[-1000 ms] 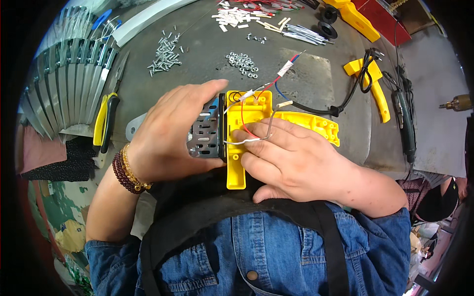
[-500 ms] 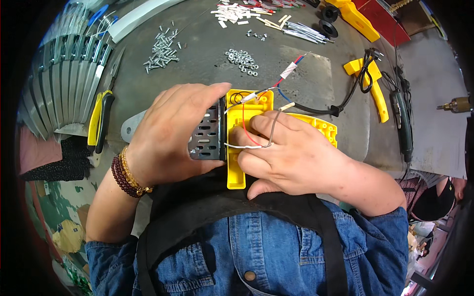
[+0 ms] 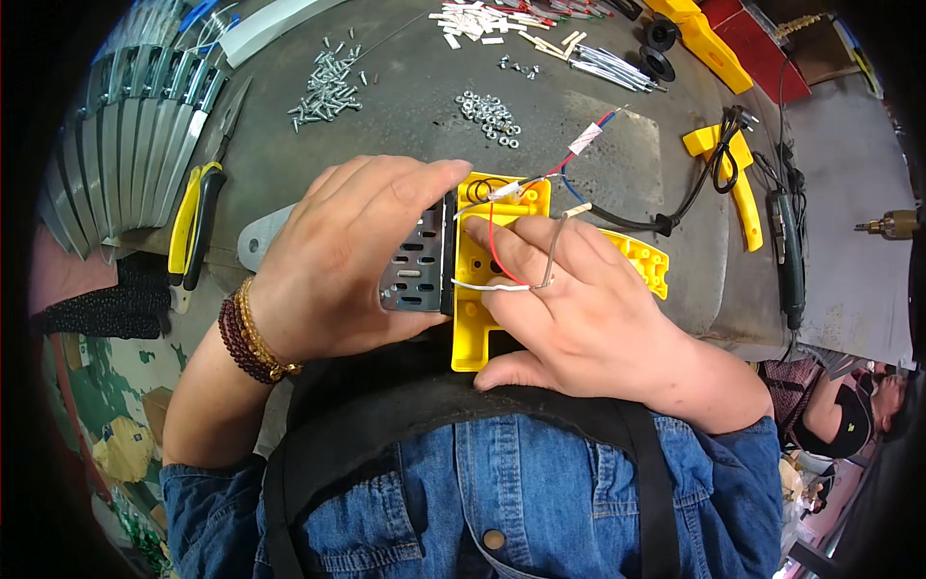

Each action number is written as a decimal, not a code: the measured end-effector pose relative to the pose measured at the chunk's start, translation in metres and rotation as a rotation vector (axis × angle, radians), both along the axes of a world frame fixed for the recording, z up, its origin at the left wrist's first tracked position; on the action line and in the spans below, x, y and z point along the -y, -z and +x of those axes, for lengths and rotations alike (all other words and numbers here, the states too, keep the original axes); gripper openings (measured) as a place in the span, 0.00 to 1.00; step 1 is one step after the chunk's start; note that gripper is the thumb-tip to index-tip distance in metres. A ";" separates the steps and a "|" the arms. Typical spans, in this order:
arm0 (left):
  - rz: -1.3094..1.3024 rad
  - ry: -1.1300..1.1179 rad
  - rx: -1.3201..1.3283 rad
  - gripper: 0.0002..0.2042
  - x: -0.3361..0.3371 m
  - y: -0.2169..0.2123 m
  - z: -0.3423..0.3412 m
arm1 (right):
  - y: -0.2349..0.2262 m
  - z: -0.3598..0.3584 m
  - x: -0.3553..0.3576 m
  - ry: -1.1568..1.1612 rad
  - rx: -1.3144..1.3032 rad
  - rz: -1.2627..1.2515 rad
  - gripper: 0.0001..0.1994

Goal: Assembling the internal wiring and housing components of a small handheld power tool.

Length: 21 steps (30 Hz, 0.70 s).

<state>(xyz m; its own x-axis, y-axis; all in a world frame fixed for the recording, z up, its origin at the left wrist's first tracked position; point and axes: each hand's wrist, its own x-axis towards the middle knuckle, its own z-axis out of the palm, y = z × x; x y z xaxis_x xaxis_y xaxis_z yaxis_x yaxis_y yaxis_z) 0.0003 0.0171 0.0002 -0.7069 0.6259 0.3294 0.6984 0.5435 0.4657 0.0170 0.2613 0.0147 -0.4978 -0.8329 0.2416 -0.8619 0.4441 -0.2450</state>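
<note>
My left hand [image 3: 328,241] wraps round a slotted dark metal guard [image 3: 413,253]. A flat grey metal plate with a hole [image 3: 255,236] sticks out to the left beyond that hand. Against the guard's right edge lies a yellow plastic handle half [image 3: 470,343], its hollow side up. My right hand [image 3: 588,304] grips this half, with fingers inside the hollow and the thumb at its near edge; the fingertips are partly hidden. A white wire [image 3: 490,287] and a red wire [image 3: 494,241] cross the hollow. A black power cord [image 3: 632,223] runs off to the right from sleeved wires [image 3: 585,140].
Screws [image 3: 331,85], nuts [image 3: 489,114], white sleeves [image 3: 468,21] and metal rods [image 3: 612,68] lie at the far side. Yellow-handled pliers [image 3: 198,217] and several blades [image 3: 135,164] are at left. Another yellow handle piece [image 3: 741,188] and a black tool [image 3: 789,256] lie right.
The whole view has shifted slightly. My right fingers have moved a little within the yellow handle half, one now reaching nearer the guard. My left hand keeps its hold.
</note>
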 end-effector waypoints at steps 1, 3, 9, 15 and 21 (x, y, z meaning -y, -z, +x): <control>0.000 -0.003 0.000 0.43 0.000 0.001 0.000 | -0.001 0.000 0.002 0.022 0.001 0.017 0.28; -0.005 -0.009 -0.003 0.43 0.000 0.001 0.000 | -0.001 0.000 0.003 0.043 0.002 0.035 0.29; 0.006 -0.011 -0.045 0.43 -0.001 0.001 0.002 | -0.002 0.004 0.005 0.078 0.005 0.061 0.30; -0.013 -0.014 -0.055 0.42 0.001 0.002 0.002 | 0.001 0.008 0.003 0.094 0.007 0.071 0.33; -0.019 -0.013 -0.064 0.43 0.001 0.003 0.002 | -0.003 0.009 0.002 0.115 -0.013 0.072 0.31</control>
<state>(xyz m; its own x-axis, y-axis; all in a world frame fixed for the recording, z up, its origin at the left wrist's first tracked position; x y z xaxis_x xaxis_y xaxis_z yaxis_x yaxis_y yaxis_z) 0.0023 0.0162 -0.0023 -0.6927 0.6234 0.3628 0.7194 0.5610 0.4096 0.0257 0.2595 0.0181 -0.5885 -0.7857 0.1908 -0.8070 0.5563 -0.1980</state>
